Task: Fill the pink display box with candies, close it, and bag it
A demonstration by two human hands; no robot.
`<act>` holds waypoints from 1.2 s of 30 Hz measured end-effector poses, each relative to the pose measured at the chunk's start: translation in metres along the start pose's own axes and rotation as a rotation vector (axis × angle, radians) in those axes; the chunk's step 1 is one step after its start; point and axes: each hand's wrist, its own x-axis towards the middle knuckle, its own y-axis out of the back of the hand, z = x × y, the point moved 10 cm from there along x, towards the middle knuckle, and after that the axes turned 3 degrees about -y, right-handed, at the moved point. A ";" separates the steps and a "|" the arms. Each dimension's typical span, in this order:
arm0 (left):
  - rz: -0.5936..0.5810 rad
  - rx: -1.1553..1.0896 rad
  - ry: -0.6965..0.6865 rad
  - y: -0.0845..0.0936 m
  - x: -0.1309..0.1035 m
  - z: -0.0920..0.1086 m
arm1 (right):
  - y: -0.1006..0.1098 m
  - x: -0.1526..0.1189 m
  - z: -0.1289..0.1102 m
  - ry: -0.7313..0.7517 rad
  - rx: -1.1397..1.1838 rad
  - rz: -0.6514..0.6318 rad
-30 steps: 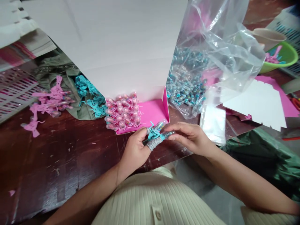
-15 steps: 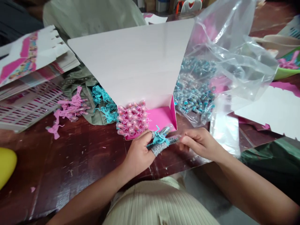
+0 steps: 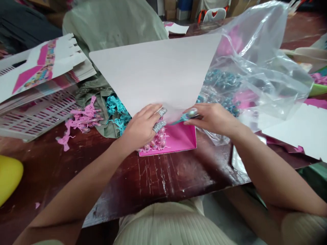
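A pink-floored cardboard box (image 3: 182, 136) stands before me with its tall white lid (image 3: 155, 75) raised. Rows of pink clear-capped tubes (image 3: 160, 139) fill its left part, partly hidden under my left hand (image 3: 143, 124). That hand lies over them with fingers stretched out and apart, two of them wrapped in grey tape. Over the box's right half, my right hand (image 3: 214, 117) is closed on a teal plastic piece with clear tubes (image 3: 189, 115). The teal piece points left toward the pink tubes and is smeared by motion.
Left of the box lie teal pieces (image 3: 119, 114) and pink pieces with tubes (image 3: 85, 117), beside a white basket (image 3: 48, 112) stacked with printed card. A clear plastic bag (image 3: 265, 75) of teal tubes stands at right. White card sheets (image 3: 293, 126) lie farther right.
Both hands have moved up from the table's front edge to the box. My left hand has let go of the teal piece, which my right hand now holds over the box.
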 end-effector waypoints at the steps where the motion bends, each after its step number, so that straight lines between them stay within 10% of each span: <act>1: -0.070 0.059 -0.021 -0.011 0.002 -0.007 | -0.015 0.008 0.009 -0.061 -0.146 -0.068; 6: -0.135 0.128 -0.002 -0.038 -0.001 -0.023 | -0.062 0.040 0.020 -0.110 -0.436 -0.211; 20: -0.017 0.073 0.014 -0.033 -0.007 -0.019 | -0.082 0.069 0.011 -0.162 -0.471 -0.381; 29: -0.024 0.003 0.019 -0.032 -0.011 -0.015 | -0.066 0.040 -0.017 0.046 -0.530 -0.011; 33: 0.424 -0.042 -0.003 0.030 -0.039 -0.017 | -0.082 0.034 -0.011 0.046 -0.508 -0.004; 36: 0.774 0.050 0.233 0.062 -0.086 -0.055 | -0.084 0.034 -0.008 0.029 -0.523 -0.009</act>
